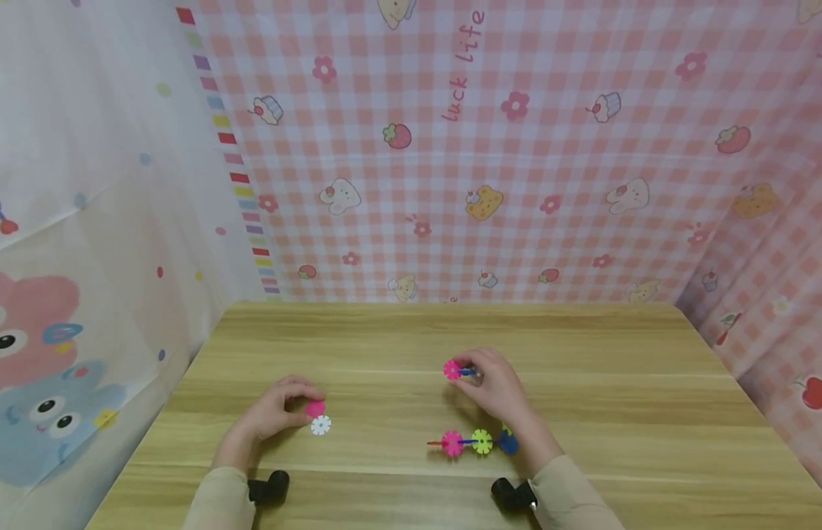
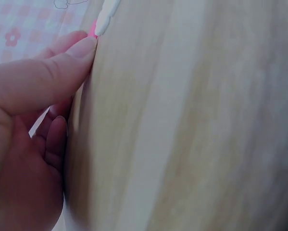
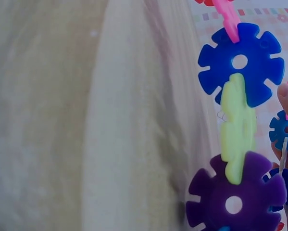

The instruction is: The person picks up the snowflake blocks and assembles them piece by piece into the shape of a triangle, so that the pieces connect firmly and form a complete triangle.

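My left hand (image 1: pixel 278 412) pinches a pink notched disc (image 1: pixel 316 408) between thumb and fingertips, low over the table at the left. A white notched disc (image 1: pixel 321 425) adjoins it, seen edge-on in the left wrist view. My right hand (image 1: pixel 495 383) holds the end of a disc chain; a pink disc (image 1: pixel 452 369) shows at its fingertips, and a blue disc (image 3: pixel 282 130) behind. Below the right wrist runs a row of linked discs: pink (image 1: pixel 452 443), yellow-green (image 1: pixel 481 442) and blue (image 1: pixel 509 442). Up close in the right wrist view, a purple disc (image 3: pixel 216 187) joins the yellow-green one.
A wood-grain table (image 1: pixel 384 486) extends under both hands. Behind it hangs a pink checked cloth (image 1: pixel 450 169), with a white printed cloth (image 1: pixel 146 243) on the left. Black wrist devices (image 1: pixel 270 488) sit at both sleeves.
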Available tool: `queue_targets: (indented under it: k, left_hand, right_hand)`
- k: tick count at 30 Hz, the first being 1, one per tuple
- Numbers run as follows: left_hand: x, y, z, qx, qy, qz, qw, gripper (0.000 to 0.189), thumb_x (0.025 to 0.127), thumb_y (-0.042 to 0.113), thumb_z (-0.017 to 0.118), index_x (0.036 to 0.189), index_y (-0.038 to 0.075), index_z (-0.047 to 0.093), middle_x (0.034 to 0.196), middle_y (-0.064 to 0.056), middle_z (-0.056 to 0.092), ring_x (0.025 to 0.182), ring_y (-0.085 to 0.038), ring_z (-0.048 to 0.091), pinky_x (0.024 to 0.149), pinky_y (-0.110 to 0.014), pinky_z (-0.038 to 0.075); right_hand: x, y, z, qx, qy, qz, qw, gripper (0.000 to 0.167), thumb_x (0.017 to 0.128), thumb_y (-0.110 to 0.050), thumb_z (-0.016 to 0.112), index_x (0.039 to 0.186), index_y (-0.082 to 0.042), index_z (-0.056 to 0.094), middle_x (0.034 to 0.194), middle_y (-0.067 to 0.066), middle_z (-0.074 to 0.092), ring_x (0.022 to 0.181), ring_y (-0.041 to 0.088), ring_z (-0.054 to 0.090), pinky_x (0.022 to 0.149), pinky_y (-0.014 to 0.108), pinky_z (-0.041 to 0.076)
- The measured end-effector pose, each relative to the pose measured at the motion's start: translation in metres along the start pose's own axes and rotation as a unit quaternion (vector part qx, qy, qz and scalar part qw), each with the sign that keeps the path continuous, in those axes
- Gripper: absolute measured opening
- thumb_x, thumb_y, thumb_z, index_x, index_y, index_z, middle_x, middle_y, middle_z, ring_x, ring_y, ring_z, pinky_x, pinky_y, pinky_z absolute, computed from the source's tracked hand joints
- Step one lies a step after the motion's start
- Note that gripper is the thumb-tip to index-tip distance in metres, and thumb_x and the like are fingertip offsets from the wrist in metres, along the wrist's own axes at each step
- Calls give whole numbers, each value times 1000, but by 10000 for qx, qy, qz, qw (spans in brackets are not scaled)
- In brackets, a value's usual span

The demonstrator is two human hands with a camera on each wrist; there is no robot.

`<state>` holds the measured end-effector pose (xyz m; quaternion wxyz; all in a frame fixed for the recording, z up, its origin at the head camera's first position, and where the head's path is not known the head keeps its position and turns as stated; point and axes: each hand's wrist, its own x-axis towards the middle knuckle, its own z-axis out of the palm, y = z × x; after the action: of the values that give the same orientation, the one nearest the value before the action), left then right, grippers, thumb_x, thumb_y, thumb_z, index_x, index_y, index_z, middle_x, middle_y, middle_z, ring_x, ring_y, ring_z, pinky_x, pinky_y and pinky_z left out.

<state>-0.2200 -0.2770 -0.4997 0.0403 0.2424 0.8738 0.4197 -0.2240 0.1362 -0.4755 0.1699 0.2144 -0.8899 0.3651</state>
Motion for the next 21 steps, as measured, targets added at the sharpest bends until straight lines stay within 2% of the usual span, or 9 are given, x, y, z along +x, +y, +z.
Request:
queue_targets:
  k: [2, 5, 10, 14, 21]
  left_hand:
    - [0, -1, 0, 76, 33, 121, 9999, 30, 78, 6, 82, 107, 4, 71, 117, -13, 59, 110, -24, 51, 98, -25, 40]
    - [-1, 0, 1, 112, 89, 124, 9998, 28, 79, 5, 81, 104, 5, 69, 114, -12, 60, 108, -25, 52, 96, -28, 43]
    - [-1, 0, 2, -155, 271, -155, 9994, 28, 80, 0, 79, 104, 3, 66, 107, -9, 62, 102, -25, 56, 92, -30, 46]
    - [-2, -1, 3, -275, 520, -375, 9976, 25, 83, -1, 75, 106, 0, 64, 100, -8, 64, 94, -21, 57, 85, -29, 48]
    - [-1, 2, 2, -633, 998, -959, 9883, 31, 85, 2, 75, 112, -4, 61, 96, -10, 66, 86, -20, 57, 75, -26, 48]
  right_hand:
    - [0, -1, 0, 0, -1, -3, 10000, 34, 77, -15, 86, 107, -8, 71, 100, 2, 69, 96, 20, 61, 86, 39, 52]
    - [0, -1, 1, -8, -4, 13, 10000, 34, 77, -15, 86, 107, -9, 71, 101, 1, 69, 96, 19, 61, 85, 39, 53]
    - [0, 0, 0, -8, -5, 60, 10000, 34, 77, -15, 86, 107, -10, 71, 101, 1, 69, 97, 19, 61, 85, 39, 52]
    - [-1, 1, 0, -3, 20, 43, 10000, 33, 77, -15, 86, 106, -9, 71, 100, 2, 69, 96, 20, 61, 85, 39, 53]
    - [-2, 4, 0, -24, 59, 2, 10000, 32, 77, -14, 86, 105, -8, 71, 99, 2, 69, 95, 20, 61, 83, 39, 53]
